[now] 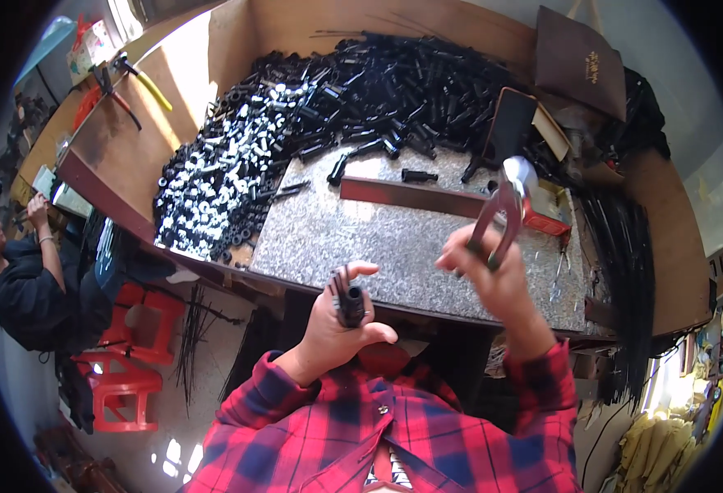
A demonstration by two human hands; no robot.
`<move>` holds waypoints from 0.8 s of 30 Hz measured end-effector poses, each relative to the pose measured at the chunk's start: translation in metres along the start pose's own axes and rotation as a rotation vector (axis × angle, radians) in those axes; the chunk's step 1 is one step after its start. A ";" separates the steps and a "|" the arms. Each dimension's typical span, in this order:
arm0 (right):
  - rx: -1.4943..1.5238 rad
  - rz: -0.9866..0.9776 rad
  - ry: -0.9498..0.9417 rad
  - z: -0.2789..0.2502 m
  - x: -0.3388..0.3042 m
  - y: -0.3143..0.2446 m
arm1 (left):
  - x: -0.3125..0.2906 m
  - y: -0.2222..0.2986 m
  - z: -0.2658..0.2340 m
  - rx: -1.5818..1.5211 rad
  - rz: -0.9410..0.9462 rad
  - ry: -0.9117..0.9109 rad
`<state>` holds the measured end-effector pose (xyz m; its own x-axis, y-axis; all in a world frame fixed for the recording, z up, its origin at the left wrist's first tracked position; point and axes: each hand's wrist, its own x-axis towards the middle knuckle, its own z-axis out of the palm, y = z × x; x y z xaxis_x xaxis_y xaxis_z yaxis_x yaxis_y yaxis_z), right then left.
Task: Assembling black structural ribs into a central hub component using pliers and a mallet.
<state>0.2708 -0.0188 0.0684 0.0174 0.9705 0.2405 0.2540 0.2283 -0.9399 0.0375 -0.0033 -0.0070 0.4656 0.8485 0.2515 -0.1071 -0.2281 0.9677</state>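
Observation:
My left hand (332,324) is raised in front of the near edge of a speckled stone slab (312,226). It grips a short black tubular part (348,302) with a round open end, while the thumb and index finger stick out. Over the slab's right side my right hand (493,275) is closed around the dark red handles of a pair of pliers (505,205). The shiny head of the pliers points away from me. On the slab, a similar black piece (419,176) lies beyond a long dark metal bar (411,197).
Black parts (411,90) and small white-and-black pieces (221,181) are heaped behind and left of the slab. A phone (511,123) leans at the back right. Long black strips (620,255) hang over the right edge. Another person (36,279) sits at left near red stools (127,386).

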 end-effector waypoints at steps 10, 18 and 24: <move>-0.048 -0.234 -0.202 0.065 -0.034 0.015 | 0.003 0.002 0.010 0.014 0.209 0.028; -0.003 -0.237 -0.176 0.066 -0.037 0.010 | -0.005 0.000 0.008 -0.173 -0.060 -0.033; -0.057 -0.243 -0.206 0.066 -0.035 0.008 | -0.003 0.005 0.005 -0.170 -0.048 -0.036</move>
<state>0.2080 -0.0458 0.0363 -0.2451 0.8849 0.3961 0.2809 0.4559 -0.8446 0.0406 -0.0092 -0.0033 0.5048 0.8380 0.2072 -0.2294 -0.1011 0.9681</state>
